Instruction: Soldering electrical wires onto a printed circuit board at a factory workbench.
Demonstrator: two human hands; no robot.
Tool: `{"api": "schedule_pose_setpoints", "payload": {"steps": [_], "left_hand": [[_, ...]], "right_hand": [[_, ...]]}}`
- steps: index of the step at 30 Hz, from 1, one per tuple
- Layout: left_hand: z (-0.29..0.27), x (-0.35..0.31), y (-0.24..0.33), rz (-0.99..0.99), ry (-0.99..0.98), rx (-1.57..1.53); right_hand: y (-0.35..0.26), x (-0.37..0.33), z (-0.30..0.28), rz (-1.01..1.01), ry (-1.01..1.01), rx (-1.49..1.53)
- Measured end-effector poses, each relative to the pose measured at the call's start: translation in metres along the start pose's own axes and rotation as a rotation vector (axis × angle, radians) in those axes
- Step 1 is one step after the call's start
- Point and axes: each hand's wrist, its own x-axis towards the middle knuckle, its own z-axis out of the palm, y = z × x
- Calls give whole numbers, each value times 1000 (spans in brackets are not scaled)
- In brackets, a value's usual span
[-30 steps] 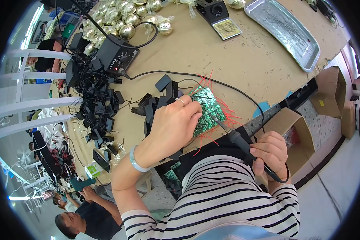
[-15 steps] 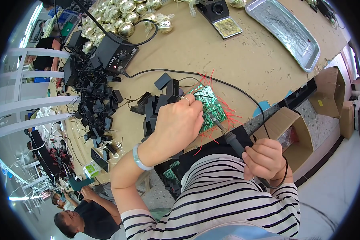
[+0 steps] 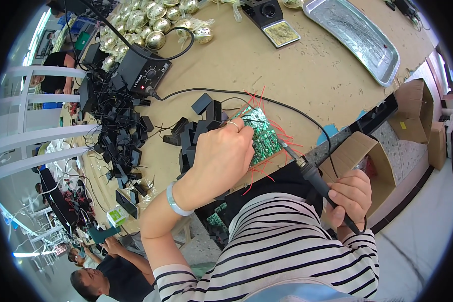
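My left hand (image 3: pixel 225 150) is closed in a pinch over the left edge of a green circuit board (image 3: pixel 267 141). A thin black wire (image 3: pixel 256 120) comes out at its fingertips and lies over the board; the fingertips themselves are mostly hidden. Red wires (image 3: pixel 284 132) stick out around the board's edges. In my right hand (image 3: pixel 351 199) is a soldering iron (image 3: pixel 314 177), gripped by its dark handle. Its tip points up and left, just off the board's right edge. Black plastic boxes (image 3: pixel 190 143) with leads are heaped beside my left hand.
A soldering station (image 3: pixel 145 73) stands at the left, its cable crossing the table. Behind are gold-coloured round parts (image 3: pixel 156 40), an iron stand with sponge (image 3: pixel 282 33) and a metal tray (image 3: pixel 390 75). More black boxes (image 3: pixel 118 136) lie left. Cardboard boxes (image 3: pixel 372 166) stand right; co-workers sit left.
My right hand has drawn the soldering iron right and slightly away, so its tip has left the middle of the board. My left hand stays at the board.
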Motion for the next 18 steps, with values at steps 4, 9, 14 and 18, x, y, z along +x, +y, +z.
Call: {"api": "schedule_pose_setpoints", "payload": {"steps": [4,9,14,18], "left_hand": [[-1,-1,3,-11,-14,19],[-3,-8,14,-29,61,109],[-1,-23,23,144,81,148],[5,-23,20,175,50,218]], "right_hand": [[-1,-3,2,-1,6,12],[0,-6,1,-4,32,23],[0,-7,-3,-8,39,22],[0,-9,-1,-11,43,28]]}}
